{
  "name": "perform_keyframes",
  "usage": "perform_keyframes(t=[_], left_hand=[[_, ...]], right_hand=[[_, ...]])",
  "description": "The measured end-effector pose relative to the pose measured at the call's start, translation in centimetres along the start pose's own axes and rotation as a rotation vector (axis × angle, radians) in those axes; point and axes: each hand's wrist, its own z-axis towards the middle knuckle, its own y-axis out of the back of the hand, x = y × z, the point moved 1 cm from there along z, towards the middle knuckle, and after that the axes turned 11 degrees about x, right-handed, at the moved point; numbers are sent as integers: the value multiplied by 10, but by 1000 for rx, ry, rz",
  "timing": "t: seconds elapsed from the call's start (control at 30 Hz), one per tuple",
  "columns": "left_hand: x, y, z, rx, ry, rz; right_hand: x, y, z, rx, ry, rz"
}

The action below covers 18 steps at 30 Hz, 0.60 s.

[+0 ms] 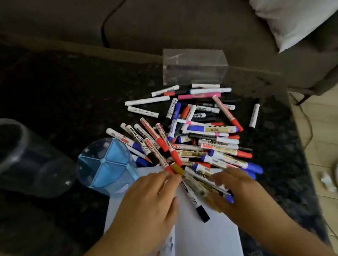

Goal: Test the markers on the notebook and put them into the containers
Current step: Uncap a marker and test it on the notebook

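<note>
We find the left hand (149,200) pinching a yellow-capped marker (178,169) at the pile's (201,133) six o'clock edge, evidently selecting it for testing; the right hand (232,191) is curled round several markers (210,182) over the notebook (205,244).

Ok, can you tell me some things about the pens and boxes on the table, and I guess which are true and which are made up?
1. The blue round pot is split into sections inside. True.
2. The clear box at the far side of the table is packed full of markers. False: no markers show inside it.
3. Both hands are at the near edge of the marker pile. True: the left hand and right hand both touch markers there.
4. The white paper under the hands has no marks at all. False: coloured scribbles show near its lower left edge.
5. One marker lies apart, right of the pile. True.
</note>
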Motion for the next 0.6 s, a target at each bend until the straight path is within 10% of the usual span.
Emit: perform_keyframes(t=[0.43,0.6], left_hand=[[18,-60,11,-122,-84,31],[3,-43,-6,-116,9,-137]], right_hand=[[-11,-39,37,-63,-51,-229],[-5,-23,9,-239,-59,217]])
